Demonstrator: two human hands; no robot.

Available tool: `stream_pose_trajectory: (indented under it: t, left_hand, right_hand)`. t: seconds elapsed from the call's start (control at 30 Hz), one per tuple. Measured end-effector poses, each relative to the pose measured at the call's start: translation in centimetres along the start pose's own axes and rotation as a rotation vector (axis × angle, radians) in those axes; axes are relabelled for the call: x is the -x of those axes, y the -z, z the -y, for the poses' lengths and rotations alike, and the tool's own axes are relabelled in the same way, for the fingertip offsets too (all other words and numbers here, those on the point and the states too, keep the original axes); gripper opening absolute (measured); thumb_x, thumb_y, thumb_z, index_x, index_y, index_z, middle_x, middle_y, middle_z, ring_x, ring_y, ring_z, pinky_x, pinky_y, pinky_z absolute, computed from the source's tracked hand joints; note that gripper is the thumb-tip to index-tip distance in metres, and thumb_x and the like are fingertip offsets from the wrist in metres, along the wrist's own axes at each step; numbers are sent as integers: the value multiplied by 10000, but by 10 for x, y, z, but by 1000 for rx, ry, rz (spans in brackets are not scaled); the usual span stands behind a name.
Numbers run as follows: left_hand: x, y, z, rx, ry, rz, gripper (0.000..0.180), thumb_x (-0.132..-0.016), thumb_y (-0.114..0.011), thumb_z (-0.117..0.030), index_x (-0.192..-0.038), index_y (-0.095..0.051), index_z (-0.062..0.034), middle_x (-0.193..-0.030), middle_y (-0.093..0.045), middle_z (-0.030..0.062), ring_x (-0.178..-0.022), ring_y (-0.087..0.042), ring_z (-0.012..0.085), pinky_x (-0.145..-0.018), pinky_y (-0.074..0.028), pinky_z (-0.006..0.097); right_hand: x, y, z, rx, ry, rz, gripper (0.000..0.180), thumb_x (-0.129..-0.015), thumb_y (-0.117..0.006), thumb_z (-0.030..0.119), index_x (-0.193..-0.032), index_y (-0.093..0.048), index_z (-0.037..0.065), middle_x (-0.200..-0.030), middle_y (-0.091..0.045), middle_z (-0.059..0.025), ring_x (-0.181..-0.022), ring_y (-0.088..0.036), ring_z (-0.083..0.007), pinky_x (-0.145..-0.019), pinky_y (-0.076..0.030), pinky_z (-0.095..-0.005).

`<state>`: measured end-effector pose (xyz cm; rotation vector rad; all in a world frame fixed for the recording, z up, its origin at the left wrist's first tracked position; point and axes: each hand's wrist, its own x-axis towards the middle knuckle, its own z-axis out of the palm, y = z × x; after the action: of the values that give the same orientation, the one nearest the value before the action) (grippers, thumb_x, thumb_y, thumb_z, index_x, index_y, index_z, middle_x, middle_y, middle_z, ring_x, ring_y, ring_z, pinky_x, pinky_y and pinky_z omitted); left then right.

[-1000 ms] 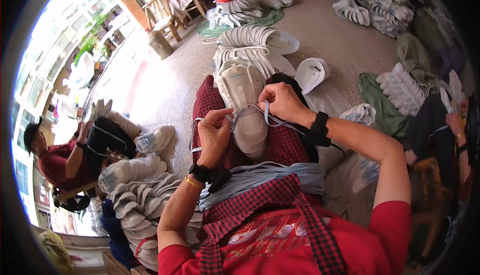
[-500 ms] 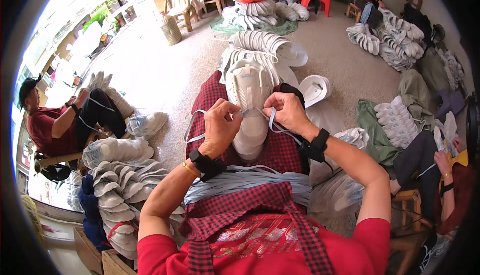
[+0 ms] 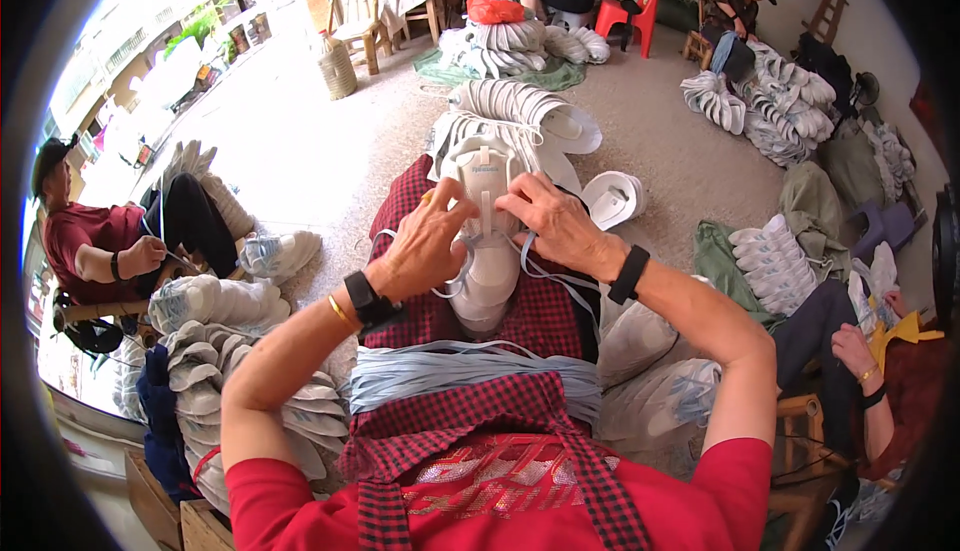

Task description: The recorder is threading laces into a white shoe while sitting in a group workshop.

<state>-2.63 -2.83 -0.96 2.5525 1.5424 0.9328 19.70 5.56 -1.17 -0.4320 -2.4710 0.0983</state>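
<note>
A white shoe (image 3: 487, 281) rests between my knees on a red-and-black checked apron (image 3: 405, 213), its toe toward me. A light blue shoelace (image 3: 552, 276) runs across its front, with slack falling on both sides. My left hand (image 3: 428, 238) is bent over the left eyelet edge, fingers curled, the lace passing beneath them. On the opposite edge my right hand (image 3: 553, 219) has its fingertips pinched close to the tongue, with lace coming out below. The fingers partly hide the lace's exact path. A bundle of light blue laces (image 3: 470, 376) lies across my lap.
Beyond my knees stands a row of stacked white shoe pieces (image 3: 510, 101). More white shoes are heaped at left (image 3: 225, 351) and right (image 3: 770, 266). Co-workers sit at the left (image 3: 95, 236), the far right (image 3: 735, 11) and the near right (image 3: 850, 351). A red chair (image 3: 628, 16) is at the back.
Both hands have moved from the lower lacing up the shoe toward its tongue, away from me. The lace's slack hangs closer to the shoe on the left. My view has shifted slightly.
</note>
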Motion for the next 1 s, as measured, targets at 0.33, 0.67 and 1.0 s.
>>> stream_pose_trajectory:
  t: [0.33, 0.67, 1.0]
  left_hand:
    - [-11, 8, 17, 5, -158, 103, 356, -632, -596, 8, -987, -599, -18, -1101, -511, 150, -995, -549, 387, -834, -490, 480]
    - [-26, 20, 19, -31, -152, 251, 264, -648, -638, -18, -909, -604, -23, -1023, -528, 137, -952, -555, 363, -830, -468, 453]
    - [-40, 25, 23, -24, -171, 399, 219, -624, -725, 8, -832, -660, -17, -1023, -554, 135, -984, -599, 361, -848, -490, 440]
  right_hand:
    - [-6, -2, 20, -47, -190, 80, 134, -765, -700, 65, -886, -662, 24, -962, -553, -127, -1012, -549, -314, -885, -483, -418]
    - [5, -3, 5, -92, -106, 111, 146, -734, -672, 46, -878, -660, 26, -987, -553, -128, -982, -550, -322, -863, -460, -431]
    - [-21, 12, 4, 116, 72, 75, 323, -690, -636, 7, -1011, -615, 25, -1076, -547, -118, -1033, -537, -332, -881, -503, -436]
